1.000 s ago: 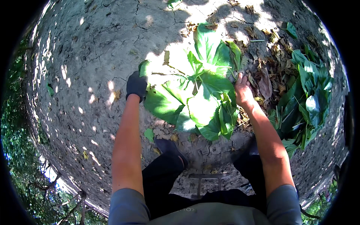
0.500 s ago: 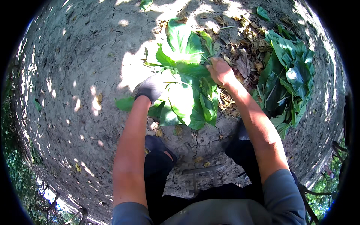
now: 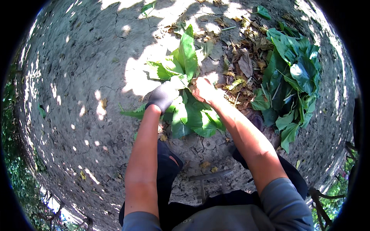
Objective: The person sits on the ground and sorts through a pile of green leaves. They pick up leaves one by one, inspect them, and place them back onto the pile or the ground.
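A bunch of large green leaves with toothed edges [image 3: 187,56] is gathered between my hands, some blades pointing away from me and others spreading toward my feet. My left hand [image 3: 162,97], in a dark grey glove, is closed round the bunch's middle from the left. Pressed against the same middle from the right is my bare right hand [image 3: 202,91], its fingers closed on the leaf stems. Both hands' fingertips are partly hidden among the leaves. One leaf [image 3: 135,113] sticks out to the left beneath my gloved hand.
A heap of green leaves [image 3: 296,77] lies on the right. Dry brown leaves [image 3: 245,63] litter the cracked earth [image 3: 88,50] beside it. Single leaves lie at the far side [image 3: 263,12]. Near my feet [image 3: 169,156] is a metal-looking frame [image 3: 211,176].
My right hand has moved left and closer to my left hand. The broad, flat spread of leaves has been drawn together into a narrower bunch.
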